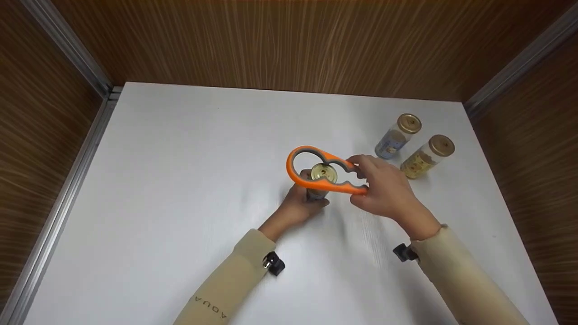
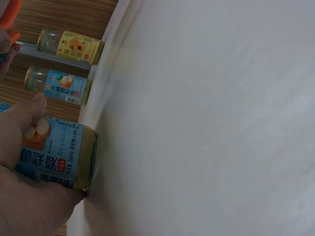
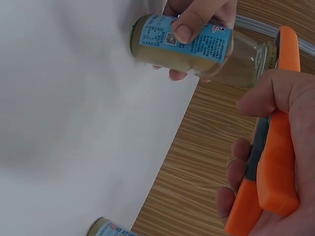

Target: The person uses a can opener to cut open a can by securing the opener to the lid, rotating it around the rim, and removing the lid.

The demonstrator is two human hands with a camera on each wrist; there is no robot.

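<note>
My left hand grips a glass jar with a gold lid and a blue label, pale contents inside. Thumb and fingers wrap its side, and it stands roughly upright. In my right hand is an orange jar opener with grey scalloped inner edges, held by its two handles. The opener lies level with the lid, which shows through the gap between its arms, just short of the round loop. The right wrist view has the opener's handles in my palm and the jar's lid beside the orange arm.
Beyond my right hand stand two more gold-lidded jars, one blue-labelled and one yellow-labelled. All this is on a white table, with wood-grain panels behind it and at both sides.
</note>
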